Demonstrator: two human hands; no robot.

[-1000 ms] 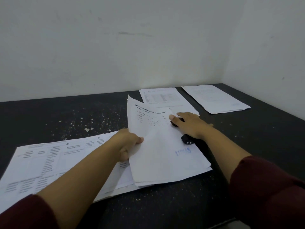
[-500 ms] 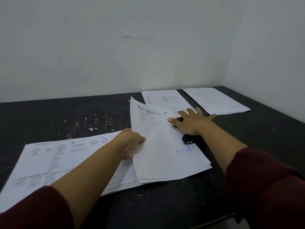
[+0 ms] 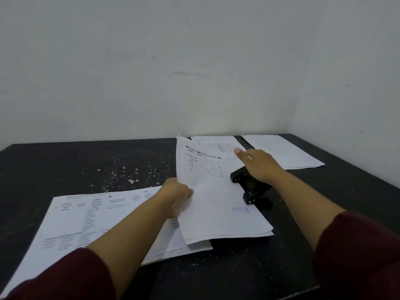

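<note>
My left hand [image 3: 176, 197] pinches the left edge of a thin stack of white printed sheets [image 3: 218, 204], whose far end is lifted and curled upward. A black hole punch [image 3: 249, 185] stands on the table at the stack's right edge. My right hand [image 3: 258, 164] hovers above the punch with the fingers stretched forward over a sheet behind it; whether it touches the punch I cannot tell. Both arms wear dark red sleeves.
The dark table [image 3: 108, 165] is flecked with white specks. A large printed sheet [image 3: 86, 221] lies at the front left, partly under the held stack. Two more papers [image 3: 218, 144] [image 3: 283, 151] lie at the back right, near the white walls meeting in a corner.
My right hand has lifted off the hole punch and reached farther forward, leaving the punch uncovered. My left hand still holds the stack, whose right edge has come away from the punch.
</note>
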